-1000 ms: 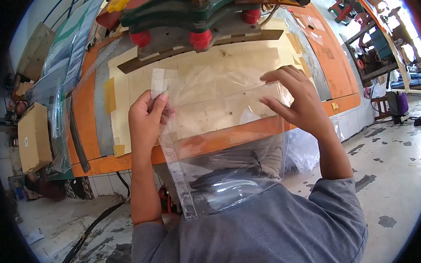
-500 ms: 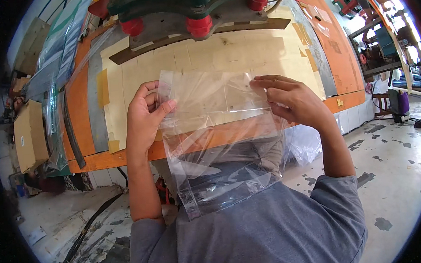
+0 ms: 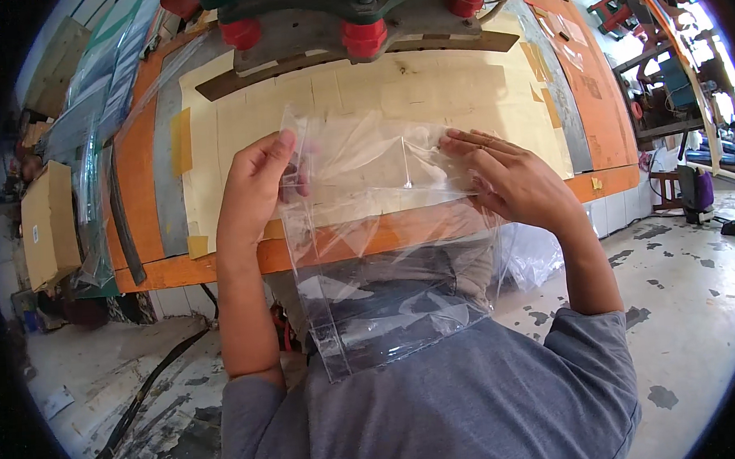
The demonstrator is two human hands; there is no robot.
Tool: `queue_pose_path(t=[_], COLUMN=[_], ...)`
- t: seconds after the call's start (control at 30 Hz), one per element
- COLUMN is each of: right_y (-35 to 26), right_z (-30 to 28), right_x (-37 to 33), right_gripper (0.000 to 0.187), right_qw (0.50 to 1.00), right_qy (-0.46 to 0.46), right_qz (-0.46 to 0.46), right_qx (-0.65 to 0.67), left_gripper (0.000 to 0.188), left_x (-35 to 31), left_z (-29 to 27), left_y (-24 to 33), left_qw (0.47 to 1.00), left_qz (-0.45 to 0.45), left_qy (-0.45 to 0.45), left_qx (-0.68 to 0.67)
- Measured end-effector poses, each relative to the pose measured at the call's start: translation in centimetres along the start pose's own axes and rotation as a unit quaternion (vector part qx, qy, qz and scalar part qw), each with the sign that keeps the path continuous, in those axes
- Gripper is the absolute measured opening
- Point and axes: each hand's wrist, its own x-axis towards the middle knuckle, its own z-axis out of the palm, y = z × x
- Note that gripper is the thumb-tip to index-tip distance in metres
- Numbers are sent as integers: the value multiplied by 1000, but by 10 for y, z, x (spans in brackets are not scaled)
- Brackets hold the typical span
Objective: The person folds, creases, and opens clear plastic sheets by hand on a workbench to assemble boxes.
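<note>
A clear plastic bag (image 3: 384, 229) is stretched between my hands, creased, with a band down its left side and a fold line across it. Its upper part lies over the pale sheet on the table, and the lower part hangs over the table edge to my lap. My left hand (image 3: 251, 185) is closed on the bag's upper left edge, thumb in front and fingers showing through the film behind. At the upper right edge my right hand (image 3: 521, 173) grips the film, its fingers close together and its thumb partly hidden.
Beyond the bag stands a press (image 3: 358, 4) with red fittings and a long metal bar (image 3: 238, 81). An orange table (image 3: 172, 273) carries the taped pale sheet (image 3: 410, 88). A cardboard box (image 3: 49, 231) sits left; crumpled clear plastic (image 3: 533, 255) lies below the table, right.
My left thumb has moved up along the bag's edge, and its fingers now sit behind the film. My right fingers have flattened together. The bag's top has wrinkled and shifted slightly.
</note>
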Motion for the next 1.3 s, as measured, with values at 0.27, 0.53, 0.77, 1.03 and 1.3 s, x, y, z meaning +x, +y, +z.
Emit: queue_pose_path(t=[0.27, 0.53, 0.77, 1.03, 1.3], right_y=[-7, -3, -2, -5, -11], right_z=[-3, -4, 9, 23, 5], right_x=[-3, -16, -33, -36, -36], right_gripper=[65, 51, 54, 51, 35], right_qw=[997, 993, 986, 978, 957], right_qy=[16, 64, 122, 183, 235], right_qz=[-5, 14, 97, 80, 132], right_qx=[-74, -98, -59, -66, 109], left_gripper=[30, 24, 21, 23, 20], left_x=[-1, -7, -13, -17, -20], left_z=[12, 13, 21, 25, 29], left_y=[-10, -11, -15, -23, -32], left_qw=[999, 996, 992, 984, 970], left_qz=[48, 86, 105, 124, 190], left_qy=[19, 22, 72, 120, 145], left_qx=[12, 29, 3, 45, 53])
